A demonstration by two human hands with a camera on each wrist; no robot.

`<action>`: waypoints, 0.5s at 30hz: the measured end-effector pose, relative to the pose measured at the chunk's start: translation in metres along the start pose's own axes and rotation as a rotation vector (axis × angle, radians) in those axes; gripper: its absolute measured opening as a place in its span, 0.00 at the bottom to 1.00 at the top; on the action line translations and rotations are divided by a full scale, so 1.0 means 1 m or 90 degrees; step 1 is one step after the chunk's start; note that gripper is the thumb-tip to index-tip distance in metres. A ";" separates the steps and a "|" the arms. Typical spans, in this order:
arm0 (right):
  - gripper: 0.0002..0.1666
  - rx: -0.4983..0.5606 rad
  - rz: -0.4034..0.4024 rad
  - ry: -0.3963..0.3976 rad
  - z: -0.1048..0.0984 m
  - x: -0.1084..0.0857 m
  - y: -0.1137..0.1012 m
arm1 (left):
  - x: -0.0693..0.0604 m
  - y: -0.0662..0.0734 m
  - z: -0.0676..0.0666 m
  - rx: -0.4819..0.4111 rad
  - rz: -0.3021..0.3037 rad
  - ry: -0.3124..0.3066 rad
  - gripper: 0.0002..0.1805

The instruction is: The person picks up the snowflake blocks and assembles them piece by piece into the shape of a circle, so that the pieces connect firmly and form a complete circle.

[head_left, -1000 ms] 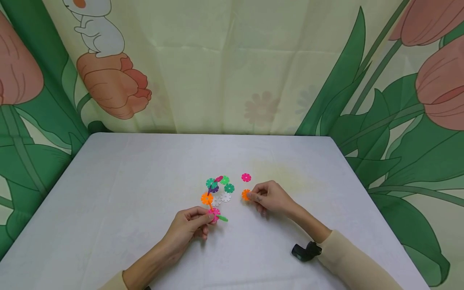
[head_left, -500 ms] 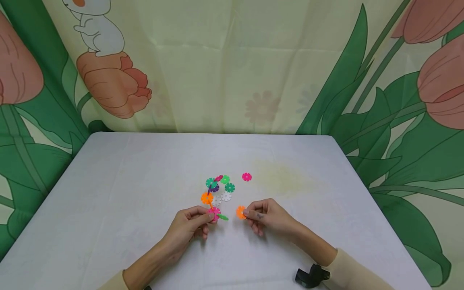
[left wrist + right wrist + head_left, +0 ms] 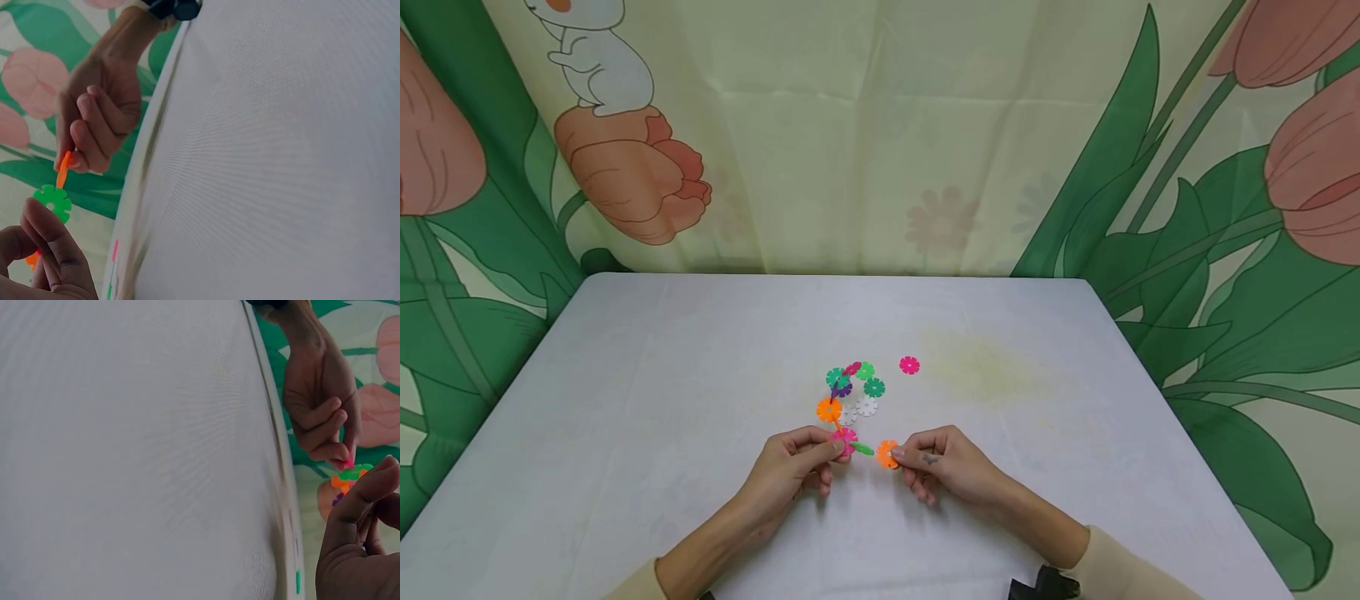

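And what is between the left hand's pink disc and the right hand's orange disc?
In the head view, a green disc, turned nearly edge-on, lies between the pink disc and the orange disc.

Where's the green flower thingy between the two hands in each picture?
Head: green piece, below the middle, slightly left.
Left wrist: green piece, lower left.
Right wrist: green piece, towards the right, just below mid-height.
Shared landmark: the left hand, left of it in head, bottom left corner in left wrist, upper right in right wrist.
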State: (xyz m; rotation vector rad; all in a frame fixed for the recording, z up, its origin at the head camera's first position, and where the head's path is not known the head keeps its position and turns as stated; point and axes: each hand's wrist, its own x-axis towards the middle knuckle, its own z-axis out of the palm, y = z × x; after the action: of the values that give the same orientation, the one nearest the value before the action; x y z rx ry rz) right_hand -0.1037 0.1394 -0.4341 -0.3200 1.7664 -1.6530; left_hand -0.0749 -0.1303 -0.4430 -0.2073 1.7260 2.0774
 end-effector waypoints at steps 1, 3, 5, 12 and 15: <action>0.28 0.006 0.001 0.001 0.001 0.000 0.000 | 0.000 0.000 0.000 -0.001 0.001 -0.001 0.12; 0.28 0.014 0.000 0.002 0.003 0.001 0.000 | 0.000 0.000 0.000 -0.001 0.003 -0.002 0.12; 0.29 0.024 0.002 0.004 0.004 0.001 0.001 | 0.000 -0.001 0.000 -0.002 0.003 -0.002 0.11; 0.31 0.057 0.003 0.016 0.008 0.002 0.003 | 0.000 -0.002 -0.001 -0.002 0.001 0.004 0.11; 0.31 0.066 0.005 0.024 0.009 0.003 0.004 | 0.000 -0.002 -0.001 0.000 0.000 0.006 0.11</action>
State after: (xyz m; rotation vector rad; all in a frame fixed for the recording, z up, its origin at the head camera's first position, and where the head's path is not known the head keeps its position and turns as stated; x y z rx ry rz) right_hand -0.0995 0.1315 -0.4381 -0.2361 1.6989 -1.7483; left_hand -0.0745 -0.1312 -0.4451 -0.2176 1.7317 2.0801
